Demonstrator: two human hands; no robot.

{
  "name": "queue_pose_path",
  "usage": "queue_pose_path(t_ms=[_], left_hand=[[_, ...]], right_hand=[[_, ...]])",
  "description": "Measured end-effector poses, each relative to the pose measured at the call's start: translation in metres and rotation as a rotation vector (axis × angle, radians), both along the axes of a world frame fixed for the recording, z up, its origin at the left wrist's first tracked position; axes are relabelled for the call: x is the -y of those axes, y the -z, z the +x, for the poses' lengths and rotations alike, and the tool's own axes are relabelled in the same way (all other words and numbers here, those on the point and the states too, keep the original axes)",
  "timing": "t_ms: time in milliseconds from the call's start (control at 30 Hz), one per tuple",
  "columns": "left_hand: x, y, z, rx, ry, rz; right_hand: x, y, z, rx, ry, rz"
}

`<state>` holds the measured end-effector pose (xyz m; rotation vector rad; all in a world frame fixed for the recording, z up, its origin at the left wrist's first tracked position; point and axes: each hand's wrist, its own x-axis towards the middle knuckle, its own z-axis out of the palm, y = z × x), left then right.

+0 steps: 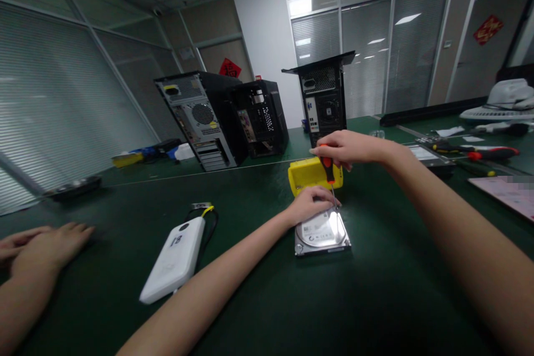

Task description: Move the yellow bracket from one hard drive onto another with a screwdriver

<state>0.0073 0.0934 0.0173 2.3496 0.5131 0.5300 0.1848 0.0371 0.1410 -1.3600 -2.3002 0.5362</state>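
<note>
A silver hard drive [323,231] with a label lies flat on the dark green table. My left hand [307,204] is wrapped over its far left edge, fingers reaching along the far side. My right hand [340,147] grips an orange and black screwdriver [327,169] from above. The screwdriver stands nearly upright, with its tip at the far right corner of the drive. Just behind the drive sits a yellow container [303,173], partly hidden by the screwdriver and my hands.
Black computer cases [227,117] stand at the back, with another case [323,103] behind my right hand. A white power bank [175,258] lies left of my left forearm. Another person's hands [50,247] rest at far left. Pliers [492,153] lie at right.
</note>
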Motion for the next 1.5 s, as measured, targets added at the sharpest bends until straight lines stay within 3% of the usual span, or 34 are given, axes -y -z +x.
queue_pose_path(t_ms=[267, 533, 1000, 1500], left_hand=[[0.0015, -0.0012, 0.0003, -0.036, -0.026, -0.020], [0.0013, -0.0009, 0.0009, -0.039, -0.038, -0.024], [0.0002, -0.0010, 0.0001, -0.029, -0.011, -0.021], [-0.0014, 0.0012, 0.0003, -0.042, -0.032, -0.011]], right_hand=[[-0.0017, 0.0013, 0.0024, 0.016, -0.004, 0.041], [-0.0045, 0.0040, 0.0029, 0.131, 0.031, 0.182], [-0.0011, -0.0004, 0.0027, 0.036, 0.086, -0.041], [-0.0012, -0.0003, 0.0088, 0.027, 0.019, -0.031]])
